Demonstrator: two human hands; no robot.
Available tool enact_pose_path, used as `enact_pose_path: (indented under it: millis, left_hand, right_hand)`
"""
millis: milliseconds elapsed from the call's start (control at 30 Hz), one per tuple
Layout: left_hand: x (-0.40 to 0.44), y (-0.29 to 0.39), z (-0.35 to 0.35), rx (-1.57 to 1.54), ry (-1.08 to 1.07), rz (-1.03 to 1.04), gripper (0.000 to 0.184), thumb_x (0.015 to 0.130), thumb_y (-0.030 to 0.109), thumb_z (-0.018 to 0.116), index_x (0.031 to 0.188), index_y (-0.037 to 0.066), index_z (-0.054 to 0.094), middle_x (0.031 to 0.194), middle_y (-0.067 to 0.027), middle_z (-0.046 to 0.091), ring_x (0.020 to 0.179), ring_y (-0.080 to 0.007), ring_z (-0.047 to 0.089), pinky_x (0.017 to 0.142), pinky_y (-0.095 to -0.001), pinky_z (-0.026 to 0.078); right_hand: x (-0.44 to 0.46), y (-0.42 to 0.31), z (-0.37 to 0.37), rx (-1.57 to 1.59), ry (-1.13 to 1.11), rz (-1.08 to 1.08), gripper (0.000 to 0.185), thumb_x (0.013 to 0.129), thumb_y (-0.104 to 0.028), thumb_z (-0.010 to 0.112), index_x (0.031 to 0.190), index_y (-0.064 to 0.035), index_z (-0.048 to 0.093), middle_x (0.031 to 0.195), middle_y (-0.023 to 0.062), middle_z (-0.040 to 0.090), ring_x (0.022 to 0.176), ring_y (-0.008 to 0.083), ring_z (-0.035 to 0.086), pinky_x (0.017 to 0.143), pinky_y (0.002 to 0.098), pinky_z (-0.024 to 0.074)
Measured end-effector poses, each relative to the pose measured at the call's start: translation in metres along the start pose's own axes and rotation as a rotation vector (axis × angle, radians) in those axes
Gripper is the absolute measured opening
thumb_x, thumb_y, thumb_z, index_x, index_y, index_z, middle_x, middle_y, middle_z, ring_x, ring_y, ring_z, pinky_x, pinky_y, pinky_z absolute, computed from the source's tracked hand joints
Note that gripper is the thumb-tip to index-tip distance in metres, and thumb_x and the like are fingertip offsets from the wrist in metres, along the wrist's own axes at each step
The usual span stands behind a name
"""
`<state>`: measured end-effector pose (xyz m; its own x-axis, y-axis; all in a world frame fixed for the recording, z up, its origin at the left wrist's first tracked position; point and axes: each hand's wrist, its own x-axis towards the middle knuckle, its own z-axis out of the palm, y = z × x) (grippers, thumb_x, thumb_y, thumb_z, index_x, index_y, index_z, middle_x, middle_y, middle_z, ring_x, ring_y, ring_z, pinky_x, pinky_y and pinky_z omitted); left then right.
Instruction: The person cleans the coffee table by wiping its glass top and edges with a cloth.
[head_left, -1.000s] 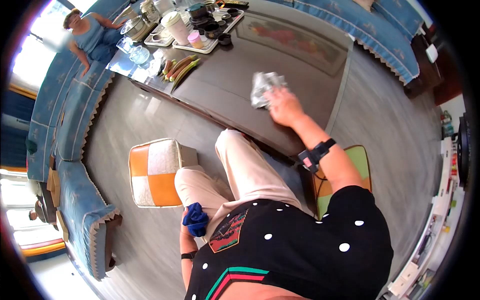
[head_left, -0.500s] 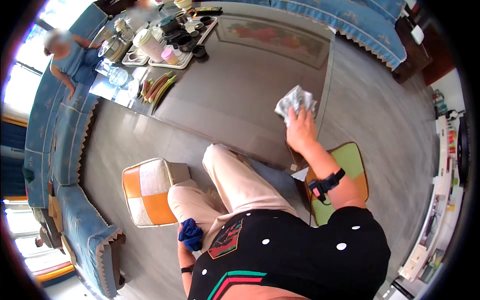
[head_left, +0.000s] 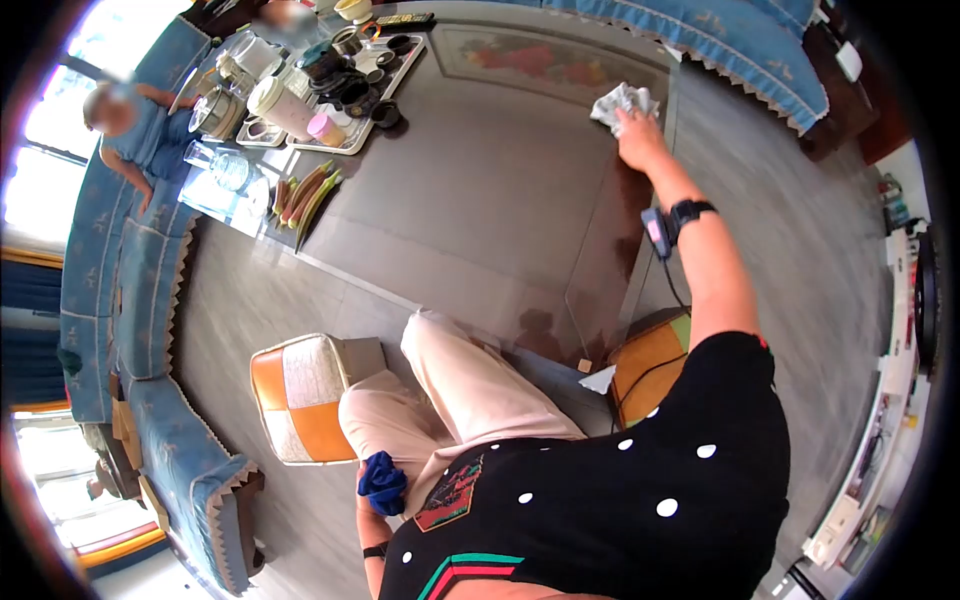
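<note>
My right hand (head_left: 641, 142) is at the far right part of the glossy table (head_left: 470, 190), arm stretched out. Under its fingers is a crumpled white-and-grey cloth (head_left: 622, 106), pressed against the tabletop near the right edge. Low by my thigh, my left hand (head_left: 368, 508) grips a bunched dark blue cloth (head_left: 382, 484), which hides most of its fingers. On the table's left side lie several long reddish and green pods (head_left: 305, 196). Beyond them a tray (head_left: 352, 140) carries a dark tea set, a pale jug (head_left: 280, 108) and a pink-lidded jar (head_left: 325, 129).
An orange-and-white stool (head_left: 305, 398) stands left of my legs, and a green-and-orange seat (head_left: 640, 375) is at my right. Blue sofas (head_left: 150, 290) line the left and far sides. A person (head_left: 140, 135) sits on the left sofa. Glass jugs (head_left: 232, 172) stand at the table's left corner.
My right hand has slid the white-and-grey cloth away from me along the table's right side. My left hand still has the blue cloth by my thigh.
</note>
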<state>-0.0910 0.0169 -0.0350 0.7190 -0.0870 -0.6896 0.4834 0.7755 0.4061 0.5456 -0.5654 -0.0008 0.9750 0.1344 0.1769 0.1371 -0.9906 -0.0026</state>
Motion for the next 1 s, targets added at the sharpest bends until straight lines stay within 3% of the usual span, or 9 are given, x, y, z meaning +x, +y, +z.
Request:
enact_pose_path:
  millis: [133, 200, 267, 433, 567, 700, 833, 900, 1000]
  left_hand:
    - [0.000, -0.001, 0.000, 0.024, 0.164, 0.005, 0.060, 0.096, 0.058, 0.024, 0.116, 0.010, 0.054, 0.098, -0.0110, 0.063, 0.085, -0.0321, 0.061, 0.071, -0.0456, 0.052]
    - [0.003, 0.000, -0.008, -0.159, -0.102, -0.042, 0.061, 0.096, 0.059, 0.024, 0.116, 0.010, 0.055, 0.099, -0.0108, 0.063, 0.088, -0.0311, 0.061, 0.073, -0.0452, 0.052]
    - [0.002, 0.000, -0.001, -0.153, -0.073, -0.028, 0.062, 0.096, 0.059, 0.025, 0.118, 0.010, 0.055, 0.100, -0.0112, 0.063, 0.090, -0.0306, 0.061, 0.075, -0.0457, 0.053]
    - [0.000, -0.001, 0.008, -0.001, 0.081, 0.052, 0.061, 0.097, 0.058, 0.026, 0.123, 0.011, 0.055, 0.104, -0.0121, 0.064, 0.097, -0.0303, 0.062, 0.081, -0.0463, 0.053]
    - [0.002, -0.003, -0.036, -0.097, 0.203, 0.038, 0.058, 0.098, 0.053, 0.027, 0.123, 0.008, 0.055, 0.108, -0.0130, 0.064, 0.099, -0.0325, 0.062, 0.088, -0.0473, 0.051]
    - [-0.006, 0.006, -0.014, -0.078, 0.017, 0.001, 0.060, 0.098, 0.054, 0.026, 0.120, 0.007, 0.056, 0.105, -0.0123, 0.064, 0.098, -0.0318, 0.061, 0.086, -0.0463, 0.051]
    - [-0.002, 0.002, 0.010, -0.234, -0.033, 0.010, 0.062, 0.096, 0.057, 0.027, 0.120, 0.007, 0.054, 0.105, -0.0119, 0.062, 0.094, -0.0306, 0.061, 0.079, -0.0446, 0.052]
    - [0.000, -0.010, -0.020, 0.032, 0.305, 0.053, 0.063, 0.095, 0.059, 0.027, 0.118, 0.007, 0.054, 0.105, -0.0117, 0.062, 0.093, -0.0304, 0.060, 0.078, -0.0442, 0.052]
    - [-0.003, -0.008, -0.009, -0.019, 0.218, 0.023, 0.062, 0.095, 0.059, 0.028, 0.113, 0.007, 0.055, 0.101, -0.0120, 0.063, 0.090, -0.0300, 0.061, 0.078, -0.0428, 0.053]
  right_hand:
    - [0.043, 0.047, 0.007, -0.017, -0.090, 0.228, 0.052, 0.088, -0.021, 0.050, 0.140, -0.0129, 0.044, 0.136, 0.0238, 0.046, 0.124, 0.0407, 0.045, 0.105, 0.0483, 0.0345]
    - [0.056, 0.068, 0.015, 0.010, -0.110, 0.276, 0.054, 0.089, -0.027, 0.054, 0.141, -0.0155, 0.042, 0.136, 0.0217, 0.047, 0.125, 0.0395, 0.045, 0.104, 0.0485, 0.0359]
    - [0.069, 0.081, 0.022, 0.004, -0.121, 0.280, 0.055, 0.089, -0.030, 0.056, 0.141, -0.0164, 0.042, 0.137, 0.0209, 0.046, 0.125, 0.0388, 0.045, 0.103, 0.0483, 0.0365]
    - [0.090, 0.088, 0.044, 0.237, -0.007, 0.758, 0.055, 0.087, -0.045, 0.058, 0.138, -0.0299, 0.046, 0.145, 0.0189, 0.039, 0.131, 0.0350, 0.041, 0.105, 0.0467, 0.0368]
    - [0.087, 0.097, 0.026, 0.513, 0.121, 0.891, 0.076, 0.076, -0.061, 0.054, 0.133, -0.0115, 0.051, 0.134, 0.0221, 0.051, 0.121, 0.0383, 0.052, 0.101, 0.0423, 0.0427]
    - [0.093, 0.102, 0.025, 0.478, 0.133, 0.994, 0.076, 0.064, -0.043, 0.082, 0.125, -0.0063, 0.052, 0.122, 0.0184, 0.061, 0.114, 0.0336, 0.059, 0.094, 0.0415, 0.0473]
    - [0.096, 0.102, 0.024, 0.538, 0.162, 0.984, 0.072, 0.064, -0.043, 0.082, 0.119, -0.0045, 0.056, 0.117, 0.0177, 0.064, 0.109, 0.0343, 0.061, 0.091, 0.0417, 0.0488]
    - [0.098, 0.105, 0.028, 0.501, 0.184, 0.989, 0.069, 0.064, -0.042, 0.082, 0.116, -0.0040, 0.058, 0.114, 0.0174, 0.066, 0.105, 0.0351, 0.063, 0.089, 0.0413, 0.0499]
    - [0.091, 0.105, 0.038, 0.481, 0.233, 0.895, 0.069, 0.065, -0.043, 0.081, 0.115, -0.0026, 0.057, 0.113, 0.0199, 0.065, 0.105, 0.0362, 0.063, 0.088, 0.0429, 0.0498]
